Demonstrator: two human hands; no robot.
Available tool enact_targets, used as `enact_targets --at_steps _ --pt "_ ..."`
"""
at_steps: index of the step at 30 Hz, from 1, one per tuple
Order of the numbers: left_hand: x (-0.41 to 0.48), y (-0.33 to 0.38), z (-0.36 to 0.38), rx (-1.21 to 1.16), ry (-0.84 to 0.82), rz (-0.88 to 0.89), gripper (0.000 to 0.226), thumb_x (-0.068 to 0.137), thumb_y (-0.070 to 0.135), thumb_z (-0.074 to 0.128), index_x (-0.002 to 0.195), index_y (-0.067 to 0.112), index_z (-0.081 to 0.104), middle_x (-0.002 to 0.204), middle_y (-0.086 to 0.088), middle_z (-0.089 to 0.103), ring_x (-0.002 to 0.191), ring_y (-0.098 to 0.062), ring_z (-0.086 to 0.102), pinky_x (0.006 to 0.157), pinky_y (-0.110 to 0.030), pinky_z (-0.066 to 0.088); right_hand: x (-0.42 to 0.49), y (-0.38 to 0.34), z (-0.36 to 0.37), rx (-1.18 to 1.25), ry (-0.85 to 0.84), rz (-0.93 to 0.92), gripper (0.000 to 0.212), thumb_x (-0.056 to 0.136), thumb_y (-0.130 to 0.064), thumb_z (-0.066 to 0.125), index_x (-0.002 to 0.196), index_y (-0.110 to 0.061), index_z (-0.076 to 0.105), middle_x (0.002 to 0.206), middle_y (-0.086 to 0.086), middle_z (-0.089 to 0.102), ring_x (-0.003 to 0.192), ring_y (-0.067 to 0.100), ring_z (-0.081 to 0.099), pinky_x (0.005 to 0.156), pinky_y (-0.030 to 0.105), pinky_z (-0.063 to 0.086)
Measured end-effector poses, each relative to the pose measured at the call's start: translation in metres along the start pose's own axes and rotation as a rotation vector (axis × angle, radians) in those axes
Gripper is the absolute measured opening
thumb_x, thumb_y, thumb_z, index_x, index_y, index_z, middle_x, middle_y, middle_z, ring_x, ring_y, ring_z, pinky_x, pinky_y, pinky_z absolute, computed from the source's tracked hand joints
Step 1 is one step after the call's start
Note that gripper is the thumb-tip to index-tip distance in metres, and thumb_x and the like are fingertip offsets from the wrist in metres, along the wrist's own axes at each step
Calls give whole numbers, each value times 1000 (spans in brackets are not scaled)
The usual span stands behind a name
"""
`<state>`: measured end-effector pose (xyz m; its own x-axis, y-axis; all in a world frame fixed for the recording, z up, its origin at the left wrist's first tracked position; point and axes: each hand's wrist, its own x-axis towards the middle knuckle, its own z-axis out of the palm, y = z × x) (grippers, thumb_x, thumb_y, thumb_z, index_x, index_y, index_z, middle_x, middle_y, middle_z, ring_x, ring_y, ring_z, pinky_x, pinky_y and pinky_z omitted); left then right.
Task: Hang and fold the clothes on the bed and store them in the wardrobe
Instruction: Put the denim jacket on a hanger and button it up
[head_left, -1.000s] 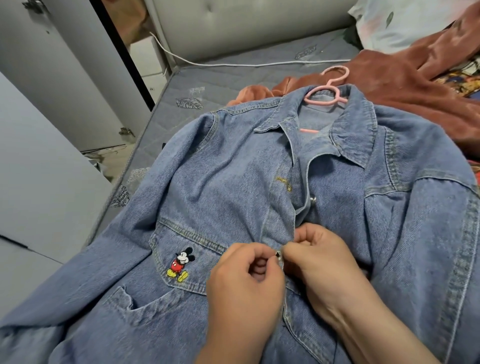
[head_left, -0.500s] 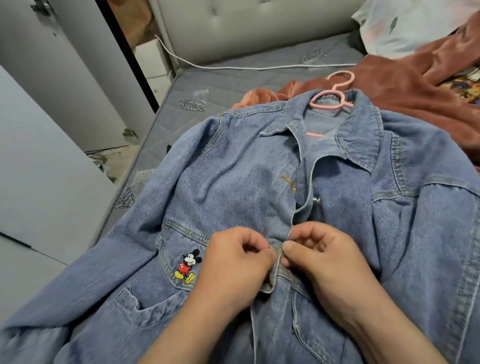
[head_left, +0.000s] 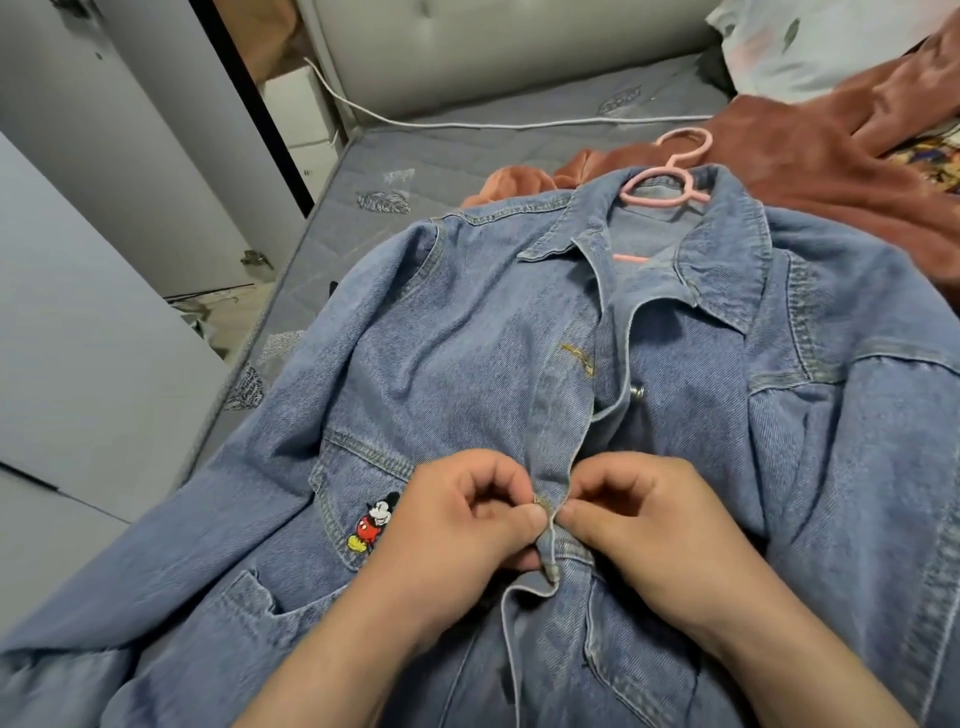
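Denim jacket (head_left: 415, 364) on hanger (head_left: 670, 176), front edges (head_left: 553, 462) pinched by left hand (head_left: 457, 535) and right hand (head_left: 644, 530); keep them aligned and taut while buttoning.

The jacket (head_left: 467, 338) is matt blue denim, coarse in its twill weave, with raised stitched seams. Its button (head_left: 637, 391) is shiny metal, and the patch (head_left: 375, 522) at seven o'clock is embroidered thread. The hanger (head_left: 655, 183) at one o'clock looks like smooth pink plastic. The mattress (head_left: 467, 150) is quilted grey cloth. The headboard (head_left: 519, 57) at twelve o'clock is smooth and padded. The blanket (head_left: 831, 171) at two o'clock is velvety rust-brown cloth with a soft sheen.
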<state>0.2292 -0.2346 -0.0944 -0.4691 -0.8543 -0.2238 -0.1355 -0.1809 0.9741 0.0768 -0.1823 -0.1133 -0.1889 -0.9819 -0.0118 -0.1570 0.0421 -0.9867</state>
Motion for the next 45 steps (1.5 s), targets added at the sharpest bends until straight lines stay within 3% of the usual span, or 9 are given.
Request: enact_targets --at_steps 6,12,16,22,26,34,39,42,45 --pt "-5 -2 5 -68 5 57 33 76 -16 69 75 16 75 67 -7 65 53 -14 61 56 -26 57 0 -1 2 88 -9 52 24 76 -4 77 66 -25 71 58 -5 62 57 5 52 56 19 42" --pt "-2 0 7 -7 -8 92 32 74 -10 70 77 21 77 62 -3 64 52 -11 59 55 -20 52 1 1 3 257 41 193 22 76 -4 76 63 -15 61 49 4 54 31 11 40 30 18 30" --pt "-4 1 6 36 -21 111 28 69 0 68 78 26 77 60 2 62 53 -8 57 56 -18 50 2 4 3 278 69 190 32 68 -10 82 58 -15 51 45 6 47 28 14 35 31 16 25" --pt "0 0 7 374 143 237 36 74 -6 75 66 28 72 63 9 57 53 0 52 54 -11 41 2 6 -1 390 -97 136 25 74 -28 70 69 -4 67 62 15 56 49 22 47 43 26 40" --pt "-3 -4 11 508 192 303 30 73 2 78 67 30 71 65 8 56 56 0 51 57 -10 38 1 6 1 266 -49 112 19 83 -16 75 66 -11 69 54 3 56 45 12 48 42 20 38" --pt "-2 -2 17 225 230 -24 31 79 -5 70 70 25 74 57 1 65 50 -8 59 53 -23 53 2 10 7 283 33 196 3 79 2 67 76 1 66 64 15 63 60 21 52 60 35 40" --pt "4 7 21 -29 215 -256 35 85 -13 58 59 9 64 48 -2 58 42 -11 56 43 -21 50 1 6 11 193 23 143 19 80 10 66 84 -8 68 84 16 73 72 23 60 71 50 52" --pt "12 13 20 101 193 -271 30 87 -10 58 64 9 60 47 0 56 40 -9 53 42 -21 49 3 9 12 -15 63 58 20 79 4 68 84 -16 68 77 6 70 60 24 54 65 40 51" --pt "19 18 15 125 142 -283 27 87 -7 59 66 10 61 53 -2 57 43 -10 54 45 -23 50 3 8 8 30 56 69 16 81 2 69 84 -14 69 78 8 72 65 28 62 67 35 55"
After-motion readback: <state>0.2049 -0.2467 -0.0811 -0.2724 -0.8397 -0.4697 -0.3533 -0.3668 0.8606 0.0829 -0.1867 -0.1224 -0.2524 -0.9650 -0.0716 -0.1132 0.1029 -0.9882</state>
